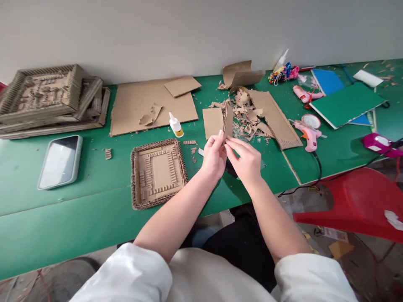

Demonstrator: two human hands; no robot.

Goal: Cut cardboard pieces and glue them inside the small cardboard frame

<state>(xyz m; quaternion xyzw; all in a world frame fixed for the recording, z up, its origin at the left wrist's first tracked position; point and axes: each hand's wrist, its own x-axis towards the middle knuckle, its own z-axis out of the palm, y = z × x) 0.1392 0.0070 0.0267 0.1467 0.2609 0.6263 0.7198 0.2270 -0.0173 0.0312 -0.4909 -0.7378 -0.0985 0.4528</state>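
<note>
Both hands meet over the green table around an upright piece of cardboard (228, 118) seen nearly edge-on. My left hand (214, 155) grips its lower end, thumb up along the edge. The fingers of my right hand (244, 159) are pinched at the bottom corner of the same piece. Behind it lies another flat cardboard piece (212, 121). Left of my forearms sits a shallow cardboard tray (135, 180) with a corrugated rim and strips glued inside. A white glue bottle (175, 125) with a yellow label stands beyond the tray.
Torn cardboard scraps (248, 117) heap behind my hands, beside a large cardboard sheet (273, 113). Stacked cardboard trays (47, 98) and a phone (60, 161) are at left. Pink glue guns (310, 136), a green board (348, 102) and a red chair (362, 201) are at right.
</note>
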